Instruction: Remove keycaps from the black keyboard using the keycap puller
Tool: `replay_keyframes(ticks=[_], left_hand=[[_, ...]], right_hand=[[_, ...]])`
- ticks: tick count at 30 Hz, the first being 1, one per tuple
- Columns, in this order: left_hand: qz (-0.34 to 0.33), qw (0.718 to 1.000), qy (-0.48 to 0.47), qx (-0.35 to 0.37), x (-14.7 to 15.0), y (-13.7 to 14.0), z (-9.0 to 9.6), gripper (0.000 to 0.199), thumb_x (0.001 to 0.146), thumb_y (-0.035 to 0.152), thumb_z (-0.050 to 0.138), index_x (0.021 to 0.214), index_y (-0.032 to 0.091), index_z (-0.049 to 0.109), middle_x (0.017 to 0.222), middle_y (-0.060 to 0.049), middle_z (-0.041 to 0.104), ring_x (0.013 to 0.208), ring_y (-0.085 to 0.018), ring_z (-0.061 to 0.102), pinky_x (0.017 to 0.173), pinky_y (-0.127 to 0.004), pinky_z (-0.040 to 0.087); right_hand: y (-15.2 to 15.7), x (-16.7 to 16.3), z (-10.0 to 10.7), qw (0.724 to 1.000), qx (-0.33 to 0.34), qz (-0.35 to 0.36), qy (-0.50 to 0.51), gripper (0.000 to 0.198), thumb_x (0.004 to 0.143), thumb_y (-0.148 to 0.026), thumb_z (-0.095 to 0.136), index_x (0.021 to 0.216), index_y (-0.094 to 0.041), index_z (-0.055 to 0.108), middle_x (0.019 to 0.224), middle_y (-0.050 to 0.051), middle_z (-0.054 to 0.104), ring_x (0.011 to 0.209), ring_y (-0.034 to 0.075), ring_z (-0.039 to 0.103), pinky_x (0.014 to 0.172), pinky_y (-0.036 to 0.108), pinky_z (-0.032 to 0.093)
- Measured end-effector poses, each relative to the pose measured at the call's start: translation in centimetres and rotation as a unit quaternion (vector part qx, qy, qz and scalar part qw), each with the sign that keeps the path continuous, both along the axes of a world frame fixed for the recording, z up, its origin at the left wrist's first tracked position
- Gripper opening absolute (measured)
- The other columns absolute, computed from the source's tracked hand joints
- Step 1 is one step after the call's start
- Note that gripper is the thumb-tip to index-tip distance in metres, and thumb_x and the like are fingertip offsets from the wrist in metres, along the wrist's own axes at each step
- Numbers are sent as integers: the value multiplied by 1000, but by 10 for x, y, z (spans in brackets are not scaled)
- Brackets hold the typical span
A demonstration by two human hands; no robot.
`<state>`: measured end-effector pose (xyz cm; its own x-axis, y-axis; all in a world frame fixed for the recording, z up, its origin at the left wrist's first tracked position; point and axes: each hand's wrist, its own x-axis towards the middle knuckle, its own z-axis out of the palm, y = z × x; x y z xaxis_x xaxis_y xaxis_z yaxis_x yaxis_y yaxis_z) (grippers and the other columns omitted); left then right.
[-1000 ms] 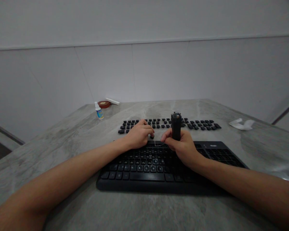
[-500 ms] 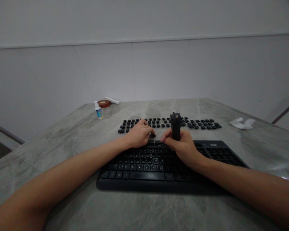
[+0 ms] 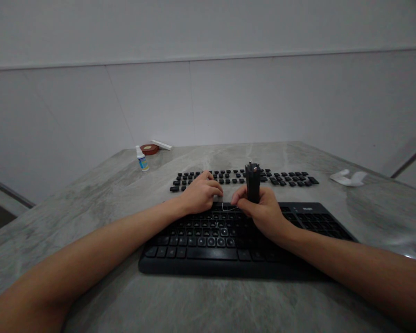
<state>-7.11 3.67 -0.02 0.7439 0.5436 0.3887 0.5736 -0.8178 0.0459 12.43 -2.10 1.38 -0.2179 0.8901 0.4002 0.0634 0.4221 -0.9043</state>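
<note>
My right hand is closed around the black handle of a wire keycap puller, held upright over the keyboard's top edge. A thin wire loop shows left of its fingers. The black keyboard lies flat beneath, with the keycaps gone from part of its upper rows. Past its back edge, my left hand rests low on the table, fingers bent and thumb drawn in toward them. What is between those fingertips, if anything, is hidden. Rows of loose black keycaps spread out just beyond both hands.
A small white spray bottle stands at the back left, near a round brown case and a thin white strip. To the right lies a crumpled white piece. A pale wall rises behind the grey table.
The fingertips of my left hand have lifted and curled slightly, and the dark keycap under them no longer shows. My right hand and the keycap puller are nearly still.
</note>
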Motion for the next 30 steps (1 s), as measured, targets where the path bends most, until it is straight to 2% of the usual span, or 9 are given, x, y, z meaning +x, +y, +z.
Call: replay_keyframes(ticks=[10,18,23,26,30], left_hand=[[14,1000,-7,3,-1,2,-2,41,65,-5,47,84,18,75,96,0,75,95,-22,48,91,-37,42],[22,1000,10,4,-1,2,-2,40,66,-4,48,86,18,75,101,0,74,97,-24,47,93,-38,40],[53,998,23,1,0,0,-1,40,67,-2,48,96,17,69,93,-4,71,101,-26,48,95,-40,41],[87,996,4,-11,1,-2,0,46,66,-2,48,106,16,60,100,-6,68,105,-27,48,94,-41,42],[100,994,-8,-41,2,-2,1,60,63,-3,47,119,18,46,108,-4,69,108,-28,47,96,-44,40]], right_hand=[[0,0,0,1000,1,0,1,12,65,-22,59,56,-19,67,44,-4,44,49,11,40,50,27,30],[0,0,0,1000,-1,1,2,11,65,-21,59,57,-19,67,45,-4,44,49,12,40,51,27,30],[1,1,-1,1000,-2,2,1,10,65,-22,60,58,-19,67,45,-5,44,48,11,39,50,27,29],[2,0,-2,1000,-6,2,3,11,65,-23,60,58,-19,68,44,-5,43,47,10,37,50,27,28],[2,0,-3,1000,-9,1,2,11,64,-23,59,58,-19,68,44,-5,45,46,10,37,50,27,28]])
